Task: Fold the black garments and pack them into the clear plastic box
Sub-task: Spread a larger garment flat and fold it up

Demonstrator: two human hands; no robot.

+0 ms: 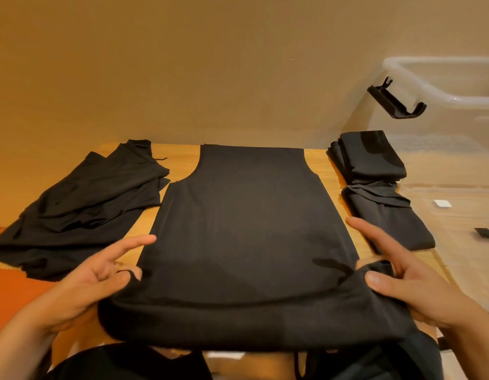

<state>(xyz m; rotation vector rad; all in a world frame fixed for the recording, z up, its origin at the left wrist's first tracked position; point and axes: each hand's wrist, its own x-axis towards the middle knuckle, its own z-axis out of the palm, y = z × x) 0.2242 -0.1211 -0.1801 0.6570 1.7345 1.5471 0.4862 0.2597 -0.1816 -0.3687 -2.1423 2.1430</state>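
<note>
Folding the spread garment (243,229) on the counter (318,165) is the step in hand: left of it lies the unfolded pile (81,209), and the left hand (101,272) seems only to touch its near corner, fingers loose. The right hand (407,278) pinches the other corner, and next both should carry this hem forward evenly; the folded stack (375,176) and clear plastic box (443,86) wait at right.

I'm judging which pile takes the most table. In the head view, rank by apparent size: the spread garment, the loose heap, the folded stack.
1. spread garment, though it lies nearest the camera.
2. loose heap.
3. folded stack.
</note>
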